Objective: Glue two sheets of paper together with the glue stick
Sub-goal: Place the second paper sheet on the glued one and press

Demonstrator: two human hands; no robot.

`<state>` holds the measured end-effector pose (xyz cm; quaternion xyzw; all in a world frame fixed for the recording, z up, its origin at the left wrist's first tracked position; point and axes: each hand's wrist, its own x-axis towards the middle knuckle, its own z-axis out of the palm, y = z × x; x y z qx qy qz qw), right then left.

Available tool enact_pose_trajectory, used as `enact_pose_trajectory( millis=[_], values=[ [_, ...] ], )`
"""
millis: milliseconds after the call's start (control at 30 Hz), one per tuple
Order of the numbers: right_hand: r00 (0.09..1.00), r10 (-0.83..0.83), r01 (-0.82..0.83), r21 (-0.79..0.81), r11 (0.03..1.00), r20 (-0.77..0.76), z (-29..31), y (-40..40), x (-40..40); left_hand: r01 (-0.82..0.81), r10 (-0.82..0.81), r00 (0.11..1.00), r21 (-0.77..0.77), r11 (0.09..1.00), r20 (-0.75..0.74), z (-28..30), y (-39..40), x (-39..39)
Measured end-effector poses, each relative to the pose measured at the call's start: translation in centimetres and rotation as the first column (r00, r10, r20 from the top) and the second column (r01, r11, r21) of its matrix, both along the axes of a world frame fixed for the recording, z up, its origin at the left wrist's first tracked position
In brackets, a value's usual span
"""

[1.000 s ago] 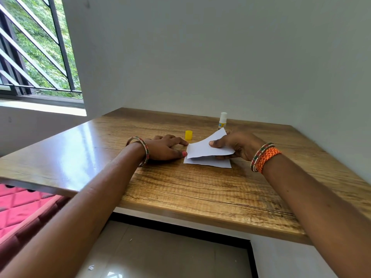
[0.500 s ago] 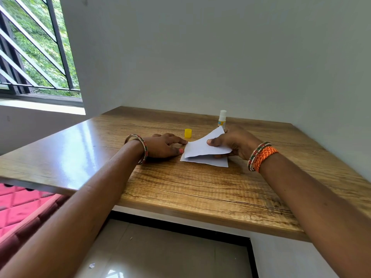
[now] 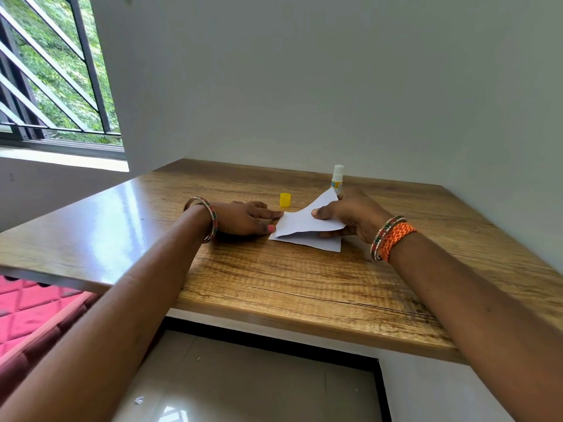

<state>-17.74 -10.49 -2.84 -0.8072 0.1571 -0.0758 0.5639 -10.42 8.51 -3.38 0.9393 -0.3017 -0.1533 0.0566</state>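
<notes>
With the glue stick point(image 3: 337, 177) uncapped near the table's point(image 3: 274, 278) far edge, our right hand point(image 3: 350, 217) pinches the upper sheet point(image 3: 300, 222) above the lower sheet point(image 3: 316, 242), which our left hand's point(image 3: 246, 219) extended fingers steady; pressing remains.

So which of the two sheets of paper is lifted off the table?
The upper sheet, pinched by the right hand and tilted up. The lower sheet lies flat on the table.

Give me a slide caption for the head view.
Right hand lowers upper sheet onto lower sheet.
</notes>
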Motion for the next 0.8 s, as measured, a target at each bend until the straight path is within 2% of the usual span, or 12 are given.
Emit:
enact_pose_trajectory(
  millis=[233, 500, 800],
  values=[
    [1.0, -0.016, 0.016, -0.028, 0.999, -0.014, -0.1, 0.0, 0.2, -0.019, 0.019, 1.0, -0.012, 1.0, 0.002, -0.6, -0.3, 0.2],
    [1.0, 0.012, -0.012, -0.017, 1.0, -0.022, 0.2, 0.1, -0.6, -0.038, 0.023, 0.996, -0.173, 0.984, -0.09, -0.3, 0.5, 0.4],
    [1.0, -0.009, 0.009, -0.011, 1.0, 0.001, 0.0, 0.6, -0.5, -0.007, -0.004, 0.997, -0.146, 0.989, -0.072, -0.3, 0.5, 0.6]
  ],
)
